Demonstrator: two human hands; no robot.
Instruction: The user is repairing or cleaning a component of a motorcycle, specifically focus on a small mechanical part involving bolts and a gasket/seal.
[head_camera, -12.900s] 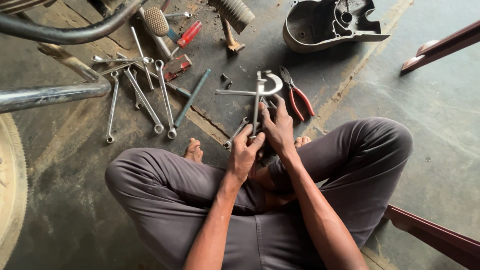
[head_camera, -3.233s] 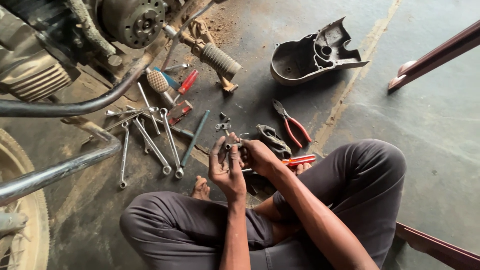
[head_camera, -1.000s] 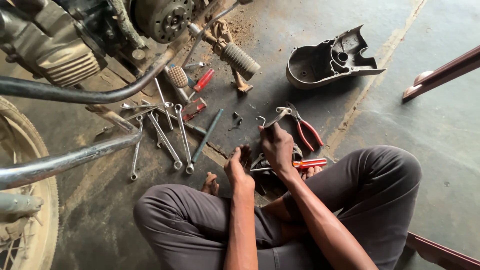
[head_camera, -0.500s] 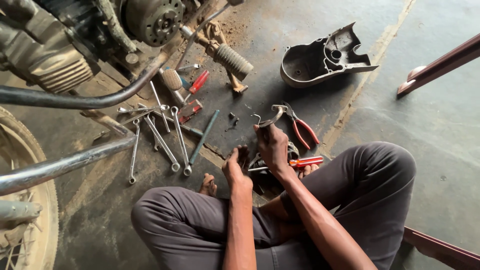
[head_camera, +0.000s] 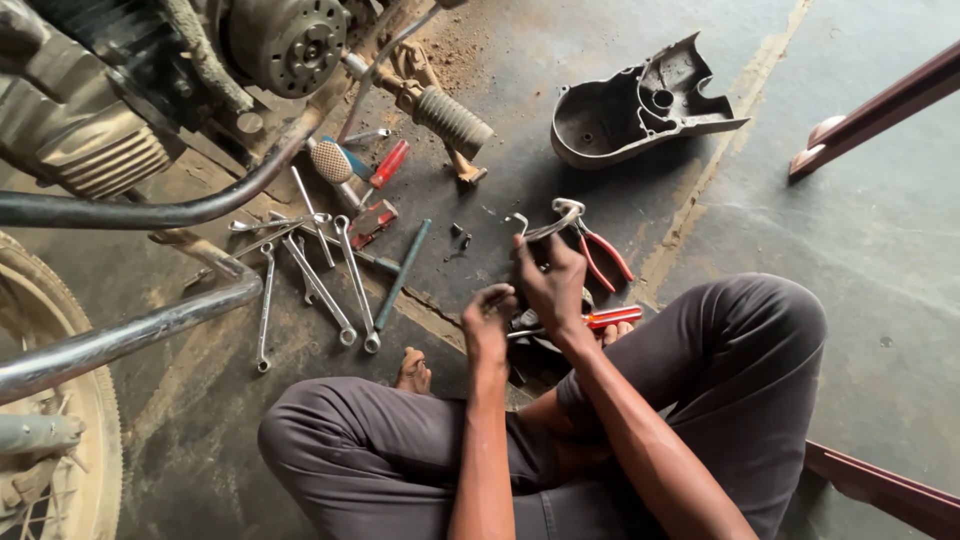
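Two bare hands are held low over the dark concrete floor (head_camera: 850, 260), just ahead of the crossed legs. The left hand (head_camera: 487, 318) is curled with its fingers bent in, and whether anything small is pinched there cannot be told. The right hand (head_camera: 552, 282) is closed around a curved, silver metal tool (head_camera: 552, 222), lifted just beyond the red-handled pliers (head_camera: 603, 254). The step in hand is judged to be fitting or working a small part. A steady two-handed grip would be called for next. Left of the pliers, chrome spanners (head_camera: 320, 270) are spread; beyond them, a grey cast engine cover (head_camera: 640, 105) lies open. No packages or labels are seen.
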